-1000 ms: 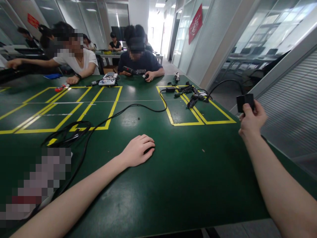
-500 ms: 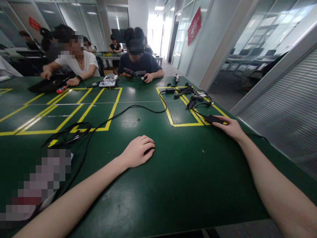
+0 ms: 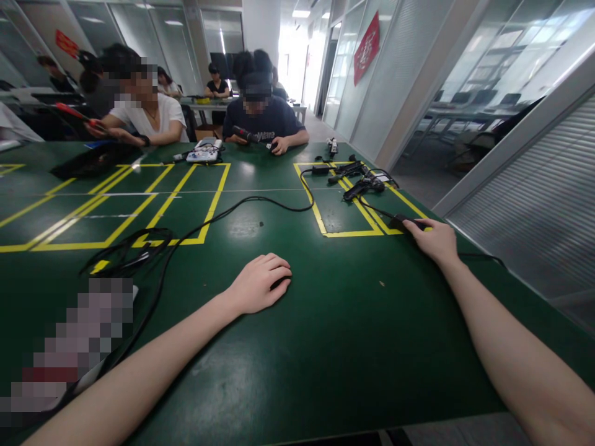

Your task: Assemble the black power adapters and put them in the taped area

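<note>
My right hand (image 3: 437,240) grips a black power adapter (image 3: 404,222) low over the table's right side, beside the yellow tape. From the adapter a black cable (image 3: 375,209) runs back to a heap of black cables and adapters (image 3: 365,186). Another length of cable (image 3: 481,254) trails right from under my wrist. Near the middle of the green table (image 3: 325,347) rests my left hand (image 3: 260,282), its fingers curled together and the thumb tucked below. A dark patch shows under its fingers; whether that is an object or shadow, I cannot tell.
A long black cable (image 3: 255,199) crosses the table to a coil (image 3: 134,254) at left. A blurred-out item (image 3: 83,341) lies by my left forearm. Two people sit opposite, with a white device (image 3: 204,150) between them. Yellow tape (image 3: 353,234) marks out rectangles.
My right hand has shifted slightly right with the adapter, and part of the cable heap has moved. The person at left has lifted a red item. My left hand stays put.
</note>
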The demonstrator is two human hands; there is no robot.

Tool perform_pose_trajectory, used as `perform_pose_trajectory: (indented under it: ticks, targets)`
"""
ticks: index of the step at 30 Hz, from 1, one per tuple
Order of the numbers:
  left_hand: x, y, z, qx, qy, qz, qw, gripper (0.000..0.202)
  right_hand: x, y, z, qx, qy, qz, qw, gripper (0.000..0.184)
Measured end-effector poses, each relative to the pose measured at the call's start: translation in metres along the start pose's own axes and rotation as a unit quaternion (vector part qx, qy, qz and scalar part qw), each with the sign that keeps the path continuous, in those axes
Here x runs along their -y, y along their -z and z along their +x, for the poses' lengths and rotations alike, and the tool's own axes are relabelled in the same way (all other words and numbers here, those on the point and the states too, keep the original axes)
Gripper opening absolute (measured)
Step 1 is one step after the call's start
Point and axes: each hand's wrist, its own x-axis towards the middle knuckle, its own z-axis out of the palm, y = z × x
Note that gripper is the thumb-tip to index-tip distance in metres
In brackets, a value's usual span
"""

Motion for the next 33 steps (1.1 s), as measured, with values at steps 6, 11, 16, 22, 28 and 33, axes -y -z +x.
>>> perform_pose_trajectory:
  ticks: [6, 11, 16, 22, 28, 33]
  targets:
    - [0.0, 0.001, 0.0, -0.003, -0.008, -0.005, 1.0, 0.022, 0.007, 0.004, -0.007, 0.002, -0.018, 0.087, 0.996, 0.039]
    - [0.001, 0.0, -0.001, -0.005, -0.006, -0.003, 1.0, 0.02, 0.01, 0.005, -0.01, 0.039, 0.036, 0.136, 0.989, 0.045]
    - [0.002, -0.002, -0.001, 0.001, -0.005, -0.001, 1.0, 0.02, 0.018, 0.01, -0.011, 0.036, -0.06, 0.151, 0.986, 0.049]
    - [0.001, -0.001, -0.001, 0.0, -0.006, 0.002, 1.0, 0.019, 0.022, 0.013, -0.011, 0.033, -0.129, 0.173, 0.976, 0.052]
    - [0.0, 0.0, 0.0, 0.0, -0.004, -0.001, 1.0, 0.02, 0.013, 0.005, -0.005, 0.013, -0.145, 0.208, 0.967, 0.054]
    - [0.0, 0.0, 0.0, -0.002, -0.005, 0.001, 1.0, 0.02, 0.014, 0.008, -0.007, 0.021, -0.119, 0.225, 0.967, 0.087]
